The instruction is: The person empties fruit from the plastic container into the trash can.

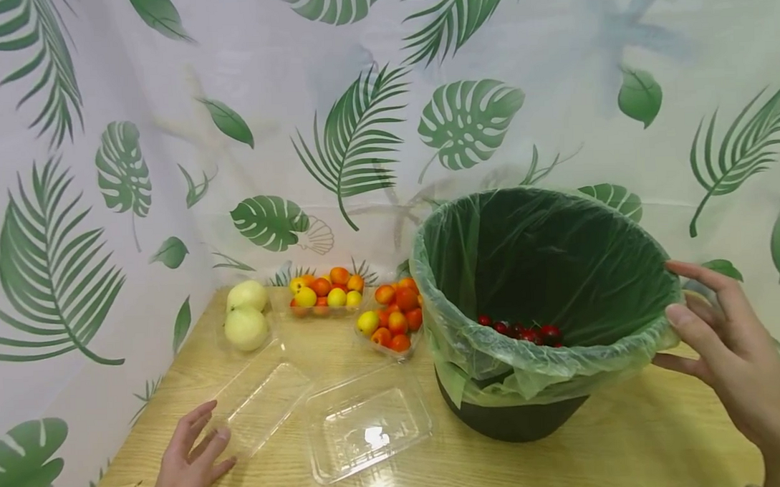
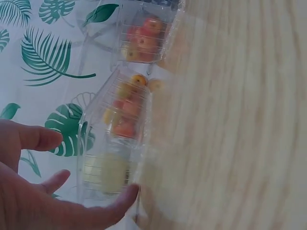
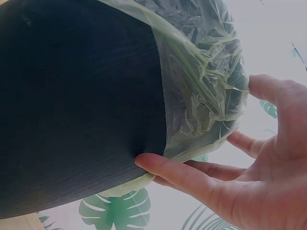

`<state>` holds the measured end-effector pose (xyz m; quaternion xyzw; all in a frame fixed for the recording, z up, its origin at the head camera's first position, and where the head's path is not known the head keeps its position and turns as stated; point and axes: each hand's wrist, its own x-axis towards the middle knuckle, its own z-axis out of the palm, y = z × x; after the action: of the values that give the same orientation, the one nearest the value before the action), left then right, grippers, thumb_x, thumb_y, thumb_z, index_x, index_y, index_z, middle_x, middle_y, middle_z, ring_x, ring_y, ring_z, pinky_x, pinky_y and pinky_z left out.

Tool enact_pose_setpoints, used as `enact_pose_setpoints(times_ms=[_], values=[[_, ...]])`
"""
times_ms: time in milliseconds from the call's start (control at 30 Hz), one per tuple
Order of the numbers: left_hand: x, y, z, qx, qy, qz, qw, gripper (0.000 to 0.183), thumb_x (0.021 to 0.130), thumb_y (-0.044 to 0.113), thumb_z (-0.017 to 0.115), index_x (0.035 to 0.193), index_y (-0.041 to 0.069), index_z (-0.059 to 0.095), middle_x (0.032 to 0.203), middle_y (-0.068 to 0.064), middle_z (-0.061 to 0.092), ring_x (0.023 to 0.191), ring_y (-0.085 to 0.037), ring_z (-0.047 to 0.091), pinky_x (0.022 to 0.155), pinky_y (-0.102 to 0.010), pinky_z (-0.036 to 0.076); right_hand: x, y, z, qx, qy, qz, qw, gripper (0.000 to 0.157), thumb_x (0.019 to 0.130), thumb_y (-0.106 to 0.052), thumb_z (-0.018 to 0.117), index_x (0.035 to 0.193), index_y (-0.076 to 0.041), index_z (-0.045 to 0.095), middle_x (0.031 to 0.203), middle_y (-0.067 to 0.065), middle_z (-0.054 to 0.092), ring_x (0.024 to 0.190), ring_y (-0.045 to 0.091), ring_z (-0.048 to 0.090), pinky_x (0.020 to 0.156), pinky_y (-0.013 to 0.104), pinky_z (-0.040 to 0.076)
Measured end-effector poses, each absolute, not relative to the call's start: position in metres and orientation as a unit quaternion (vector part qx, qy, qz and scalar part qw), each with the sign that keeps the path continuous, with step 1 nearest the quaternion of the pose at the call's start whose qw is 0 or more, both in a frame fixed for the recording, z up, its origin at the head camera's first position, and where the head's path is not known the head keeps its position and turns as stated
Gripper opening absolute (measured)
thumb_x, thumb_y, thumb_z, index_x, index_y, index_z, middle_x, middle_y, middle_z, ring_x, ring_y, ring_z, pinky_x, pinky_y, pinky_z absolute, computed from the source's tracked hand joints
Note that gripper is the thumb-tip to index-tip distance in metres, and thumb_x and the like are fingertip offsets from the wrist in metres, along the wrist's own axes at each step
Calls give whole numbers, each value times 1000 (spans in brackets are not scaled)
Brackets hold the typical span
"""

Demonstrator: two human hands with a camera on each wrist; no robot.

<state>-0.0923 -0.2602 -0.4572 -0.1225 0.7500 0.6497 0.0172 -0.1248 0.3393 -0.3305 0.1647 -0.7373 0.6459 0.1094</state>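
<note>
A dark bin (image 1: 518, 414) lined with a thin green plastic bag (image 1: 471, 352) stands at the right of the table, several red cherries (image 1: 549, 333) visible inside. My right hand (image 1: 729, 339) touches its right rim from outside, fingers spread; in the right wrist view a fingertip presses the dark wall. Near the front left, my left hand (image 1: 194, 451) hovers with fingers apart beside a clear plastic container (image 1: 260, 406); whether they touch is hard to tell. A second clear container (image 1: 370, 423) lies between it and the bin.
Along the back, clear boxes hold two pale round fruits (image 1: 247, 329), yellow and orange-red fruits (image 1: 320, 287), and more orange-red fruits (image 1: 398, 320) close to the bin. A leaf-patterned curtain (image 1: 361, 166) hangs behind the wooden table (image 1: 604, 454).
</note>
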Motion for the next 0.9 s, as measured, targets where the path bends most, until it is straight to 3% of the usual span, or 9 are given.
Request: enact_pose_setpoints(times_ms=[133, 233, 367, 467, 600, 733, 900], values=[[-94, -262, -449, -122, 815, 566, -18, 63, 95, 26, 58, 146, 10, 25, 155, -21, 3, 133, -56, 13, 97, -65, 34, -125, 340, -331, 162, -740, 643, 108, 57, 99, 3, 36, 150, -14, 18, 157, 2, -9, 143, 26, -5, 63, 22, 54], [-96, -258, -441, -125, 837, 527, -77, 61, 95, 29, 59, 145, 11, 31, 155, -18, 9, 136, -51, 12, 99, -70, 25, -126, 340, -331, 159, -744, 639, 110, 57, 99, 3, 36, 150, -14, 18, 157, 3, -7, 144, 25, 1, 63, 22, 54], [-103, -246, -429, -108, 841, 507, -159, 54, 92, 30, 62, 140, 13, 42, 152, -12, 25, 137, -40, 20, 100, -68, 27, -126, 341, -332, 152, -751, 633, 113, 57, 99, 2, 37, 150, -15, 18, 157, 3, -5, 143, 23, 4, 62, 22, 54], [-111, -234, -420, -70, 843, 499, -187, 49, 92, 25, 63, 136, 13, 47, 144, -7, 39, 134, -32, 31, 102, -61, 30, -125, 341, -332, 146, -753, 631, 112, 57, 100, 2, 37, 150, -16, 18, 157, 2, -6, 143, 23, 0, 61, 22, 54], [-124, -216, -410, -10, 836, 520, -175, 44, 94, 20, 60, 135, 11, 48, 137, -3, 47, 128, -25, 41, 105, -40, 38, -126, 341, -332, 142, -751, 636, 109, 57, 99, 2, 37, 150, -16, 19, 157, 0, -7, 143, 25, -7, 61, 22, 53], [-143, -197, -401, 38, 807, 576, -125, 41, 95, 19, 58, 133, 9, 48, 134, -3, 48, 123, -25, 48, 95, -20, 44, -126, 340, -332, 145, -746, 641, 109, 57, 99, 2, 37, 150, -16, 19, 157, 0, -8, 142, 25, -12, 60, 22, 53], [-173, -180, -397, 61, 791, 604, -69, 38, 94, 21, 60, 130, 11, 51, 132, -7, 50, 121, -29, 51, 95, -32, 47, -127, 340, -332, 148, -742, 646, 107, 57, 99, 2, 37, 150, -15, 18, 157, 1, -7, 143, 24, -9, 61, 22, 53]])
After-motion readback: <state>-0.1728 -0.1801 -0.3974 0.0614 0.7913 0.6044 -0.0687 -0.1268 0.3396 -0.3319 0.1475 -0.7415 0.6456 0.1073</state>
